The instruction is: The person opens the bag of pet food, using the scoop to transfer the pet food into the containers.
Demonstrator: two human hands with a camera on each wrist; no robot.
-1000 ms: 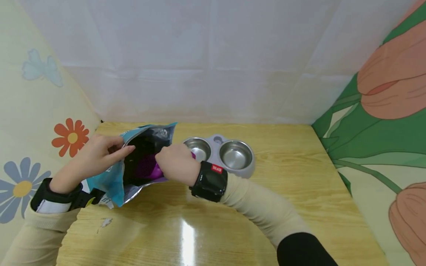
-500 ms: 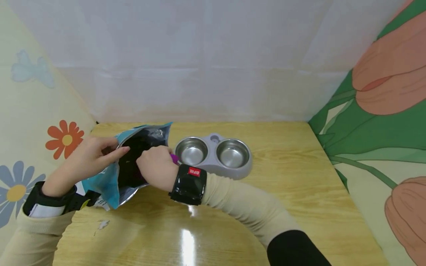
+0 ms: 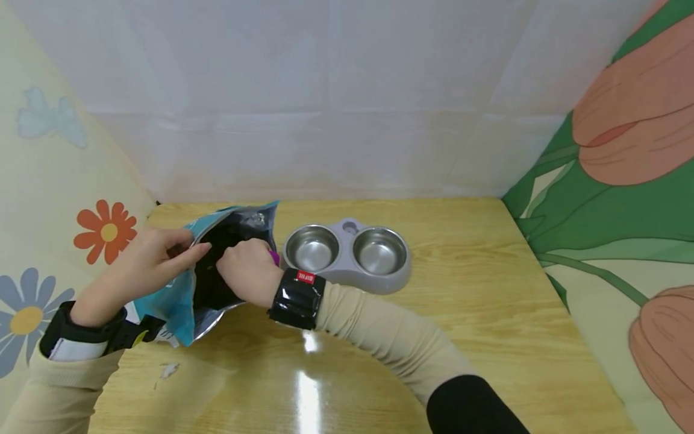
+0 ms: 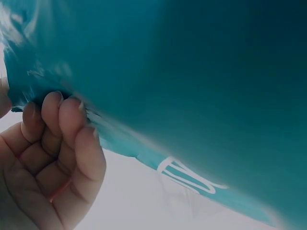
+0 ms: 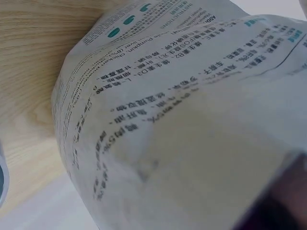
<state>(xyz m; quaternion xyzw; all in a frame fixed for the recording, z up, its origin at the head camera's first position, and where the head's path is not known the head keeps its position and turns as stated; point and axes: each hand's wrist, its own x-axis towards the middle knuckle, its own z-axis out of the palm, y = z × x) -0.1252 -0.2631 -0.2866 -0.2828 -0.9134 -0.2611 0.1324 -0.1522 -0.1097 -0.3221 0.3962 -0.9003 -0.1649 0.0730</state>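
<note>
A blue foil bag of pet food [image 3: 173, 304] stands tilted on the left of the table, its silvery mouth gaping to the right. My left hand [image 3: 154, 260] pinches the near rim, thumb inside the mouth; the left wrist view shows that hand's curled fingers [image 4: 72, 124] against the blue outside. At the mouth, my right hand [image 3: 246, 271] grips a purple scoop, and just a bit of its handle [image 3: 275, 258] sticks out past the fist. The rest of the scoop is hidden by the hand and the dark inside. Printed text covers the bag's pale side [image 5: 144, 105] in the right wrist view.
Right of the bag sits a grey double feeder [image 3: 374, 282] with two steel bowls, a hand's width or less from the right fist. The wooden table [image 3: 466, 337] meets a white cloth backdrop [image 3: 336, 120]. A small white scrap [image 3: 169, 369] lies near the front left.
My right hand has moved left and pushed the purple scoop into the bag, so its purple body is now out of sight. My left hand keeps its hold on the rim.
</note>
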